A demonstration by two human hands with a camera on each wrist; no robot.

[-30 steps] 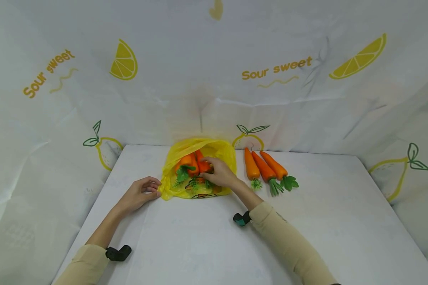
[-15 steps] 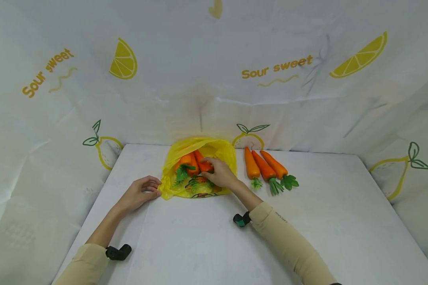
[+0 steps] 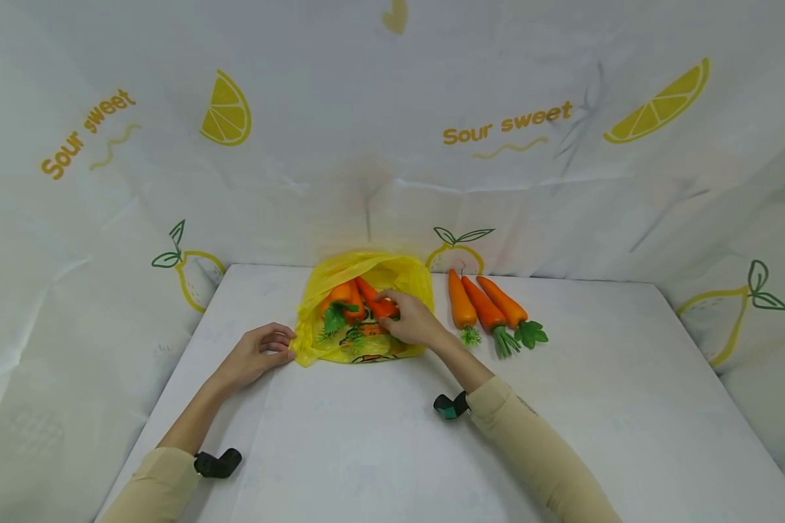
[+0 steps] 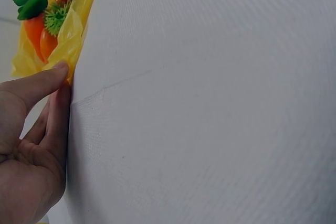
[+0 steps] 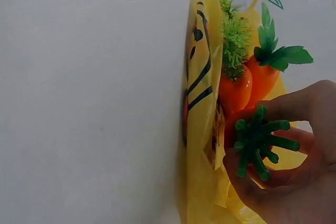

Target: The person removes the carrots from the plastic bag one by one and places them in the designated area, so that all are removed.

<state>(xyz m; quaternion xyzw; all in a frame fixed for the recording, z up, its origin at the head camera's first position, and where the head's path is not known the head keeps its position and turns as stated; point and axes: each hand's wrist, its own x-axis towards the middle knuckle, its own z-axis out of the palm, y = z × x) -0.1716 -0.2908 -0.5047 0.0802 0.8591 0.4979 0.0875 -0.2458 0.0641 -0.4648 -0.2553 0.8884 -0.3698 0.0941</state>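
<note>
A yellow plastic bag (image 3: 408,272) lies on the table with its mouth facing me. My left hand (image 3: 255,357) pinches the bag's left edge between thumb and fingers, as the left wrist view also shows. Inside the mouth, my right hand (image 3: 413,319) grips an orange-red carrot (image 3: 381,304) near its leafy end. Stubby green stems (image 5: 258,141) of that carrot poke out between thumb and fingers in the right wrist view. To its left, two other carrots with feathery and broad leaves, one of them a bright orange carrot (image 5: 236,90), lie side by side in the bag.
Right of the bag lie three loose carrots: a left carrot (image 3: 461,301), a middle carrot (image 3: 484,305) and a right carrot (image 3: 505,303), leafy ends toward me. Behind the white table (image 3: 366,436) hangs a lemon-printed white cloth (image 3: 340,167).
My right hand has shifted slightly right and toward me, and the leafy end of the gripped carrot has moved right with it. My left hand stays at the bag's edge.
</note>
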